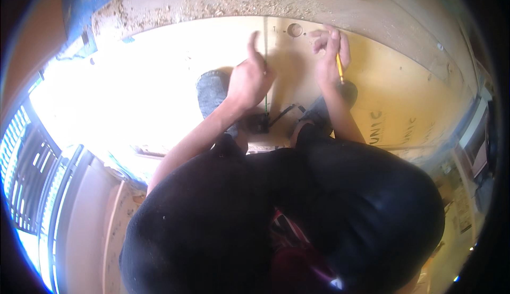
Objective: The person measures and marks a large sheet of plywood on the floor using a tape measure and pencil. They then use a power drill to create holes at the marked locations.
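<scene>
My right hand (330, 55) holds a yellow pencil (340, 68) between its fingers, above a pale yellow board (382, 81). My left hand (248, 81) is over the board's middle, one finger stretched toward the far edge and the others curled; whatever they may hold is hidden. Along its right side runs a thin greenish line (266, 100), from the far edge down to a small black object (260, 124) between my feet. I cannot tell whether it is a tape or a light line. A round hole (295, 30) shows in the board near my right fingertips.
I crouch with my shoes (211, 92) on the board, my dark-trousered knees (366, 198) filling the near part. Beyond the board lies a brown surface strewn with wood shavings (223, 2). Strong glare washes out the left side. A slatted grille (34, 172) stands at the far left.
</scene>
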Demonstrator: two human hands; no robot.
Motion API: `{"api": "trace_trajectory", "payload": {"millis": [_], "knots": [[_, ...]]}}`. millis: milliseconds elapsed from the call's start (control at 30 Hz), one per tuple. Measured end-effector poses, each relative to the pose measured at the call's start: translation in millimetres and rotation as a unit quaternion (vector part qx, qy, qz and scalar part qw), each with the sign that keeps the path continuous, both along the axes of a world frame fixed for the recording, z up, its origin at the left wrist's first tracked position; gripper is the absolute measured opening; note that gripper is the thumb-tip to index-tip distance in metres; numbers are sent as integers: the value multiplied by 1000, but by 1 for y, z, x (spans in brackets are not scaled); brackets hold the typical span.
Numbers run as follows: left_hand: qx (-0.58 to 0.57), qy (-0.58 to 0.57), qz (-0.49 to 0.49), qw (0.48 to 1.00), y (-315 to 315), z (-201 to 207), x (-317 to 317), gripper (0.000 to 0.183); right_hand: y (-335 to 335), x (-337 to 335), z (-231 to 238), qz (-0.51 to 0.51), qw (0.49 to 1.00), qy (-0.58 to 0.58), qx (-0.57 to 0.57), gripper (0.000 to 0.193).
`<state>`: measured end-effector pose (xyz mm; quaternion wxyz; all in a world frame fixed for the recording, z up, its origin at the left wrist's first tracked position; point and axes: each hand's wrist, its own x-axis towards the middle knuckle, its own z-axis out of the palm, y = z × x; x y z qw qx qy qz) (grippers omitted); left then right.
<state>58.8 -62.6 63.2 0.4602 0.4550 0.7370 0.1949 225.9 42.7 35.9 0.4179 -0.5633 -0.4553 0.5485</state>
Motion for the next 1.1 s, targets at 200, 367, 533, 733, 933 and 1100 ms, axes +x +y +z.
{"api": "trace_trajectory", "payload": {"millis": [200,367,533,733,933,1100], "knots": [[-111,-188,123,968,-14,17,-64,33,-62,31,25,436,877,-169,112,29],[-99,-262,118,953,-23,50,-101,31,-92,26,11,557,815,-109,115,53],[-72,-149,111,980,-30,85,-120,23,-102,7,10,594,786,-101,138,57],[15,-157,165,974,-34,119,-118,19,-101,0,2,570,818,-11,78,45],[105,-92,289,947,-27,129,-143,23,-72,2,28,460,870,115,-138,40],[110,-79,357,924,-34,121,-154,29,-57,10,44,500,861,-24,-88,44]]}}
